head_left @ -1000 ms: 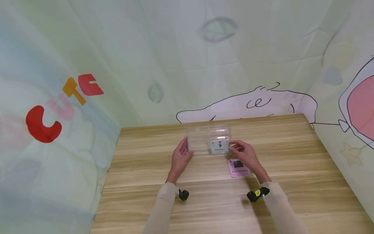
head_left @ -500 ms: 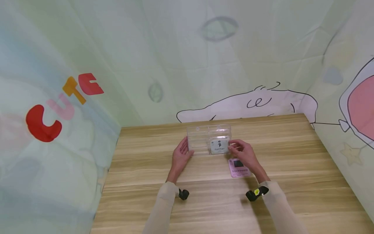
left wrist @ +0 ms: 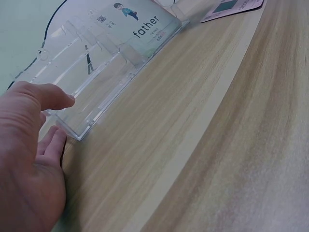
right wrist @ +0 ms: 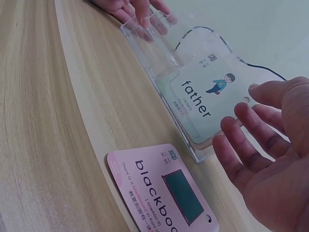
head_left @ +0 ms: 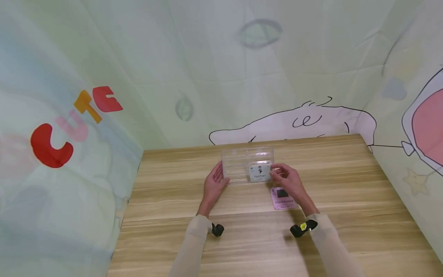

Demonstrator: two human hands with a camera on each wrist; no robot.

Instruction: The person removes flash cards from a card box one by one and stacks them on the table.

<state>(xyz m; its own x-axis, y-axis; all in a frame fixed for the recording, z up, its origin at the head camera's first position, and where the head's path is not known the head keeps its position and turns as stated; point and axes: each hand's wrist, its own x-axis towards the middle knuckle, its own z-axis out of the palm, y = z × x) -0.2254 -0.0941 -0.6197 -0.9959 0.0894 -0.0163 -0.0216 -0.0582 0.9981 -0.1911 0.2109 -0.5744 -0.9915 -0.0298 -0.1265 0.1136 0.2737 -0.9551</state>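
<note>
Clear plastic rack [head_left: 235, 168], pale "father" card [head_left: 260, 173] inside; left hand [head_left: 213, 187] pinches rack's left edge; right hand [head_left: 290, 184] meets card, finger pinch unclear; tabletop [head_left: 250, 238] spreads nearer.

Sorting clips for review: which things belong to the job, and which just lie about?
Likely in use:
clear plastic card rack
pale green rectangular "father" card in it

Likely lying about:
pink rectangular "blackboard" card, untouched on the wood-grain table

Colourful letters [head_left: 81, 133] spell CUTE at frame left. A pink balloon [head_left: 430, 127] is printed far right. A wood-grain counter [head_left: 254, 238] spans the bottom.
</note>
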